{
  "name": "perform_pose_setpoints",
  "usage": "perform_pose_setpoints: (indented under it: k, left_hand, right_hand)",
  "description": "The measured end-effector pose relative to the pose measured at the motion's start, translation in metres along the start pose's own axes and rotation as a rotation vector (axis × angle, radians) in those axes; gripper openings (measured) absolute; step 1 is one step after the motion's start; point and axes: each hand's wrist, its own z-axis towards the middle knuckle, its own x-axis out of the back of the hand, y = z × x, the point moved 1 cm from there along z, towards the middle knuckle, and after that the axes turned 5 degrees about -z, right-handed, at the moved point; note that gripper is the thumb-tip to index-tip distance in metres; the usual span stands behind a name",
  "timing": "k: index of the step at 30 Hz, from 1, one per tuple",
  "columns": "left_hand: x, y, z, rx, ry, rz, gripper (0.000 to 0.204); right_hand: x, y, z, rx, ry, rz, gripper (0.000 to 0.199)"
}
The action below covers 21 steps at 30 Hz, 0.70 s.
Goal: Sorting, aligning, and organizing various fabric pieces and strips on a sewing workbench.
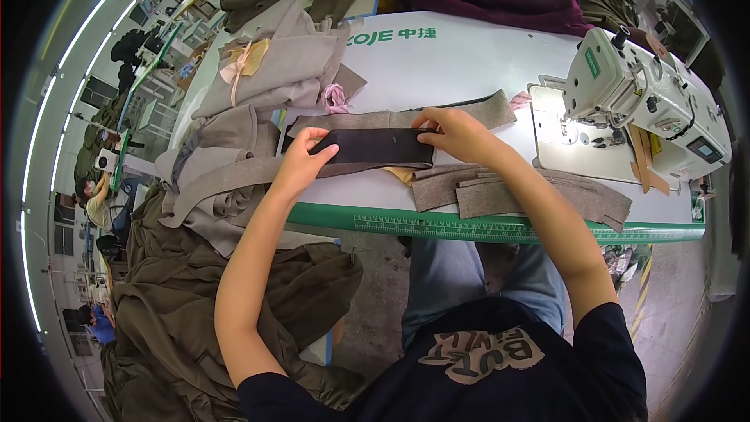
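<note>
A fabric band (375, 146) lies stretched between my hands over the white sewing table, its black face upward. My left hand (303, 159) pinches its left end between thumb and fingers. At the right end, my right hand (455, 136) grips the upper edge with thumb and fingertips. Just beyond it runs a taupe strip (488, 112) with a dark underside, reaching past my right hand. Another length of taupe fabric (226, 177) trails leftward under my left wrist. Folded taupe strips (516, 194) rest by the front edge, partly under my right forearm.
A white sewing machine (625, 98) with its lamp lit stands at the right. Grey garment pieces (273, 70) are heaped at the left, beside a pink scrap (335, 99). Olive garments (226, 305) hang low on the left. A green ruler edge (437, 226) borders the table front.
</note>
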Motion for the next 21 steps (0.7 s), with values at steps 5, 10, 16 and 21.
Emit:
perform_pose_setpoints:
  k: [5, 10, 16, 21]
  left_hand:
    - [-0.003, -0.001, -0.005, 0.015, 0.07, 0.16, 0.055]
    - [0.003, -0.024, 0.0, 0.04, 0.023, 0.261, 0.057]
    - [0.008, -0.027, -0.001, -0.188, 0.082, 0.413, 0.054]
    - [0.006, 0.008, -0.014, 0.206, 0.044, -0.119, 0.05]
  right_hand:
    - [-0.006, -0.004, -0.002, 0.029, 0.059, -0.101, 0.027]
    - [-0.011, -0.007, -0.005, 0.068, 0.109, -0.181, 0.028]
    - [-0.011, -0.008, -0.006, 0.085, 0.113, -0.186, 0.028]
    - [-0.01, -0.001, -0.009, 0.103, 0.128, -0.206, 0.028]
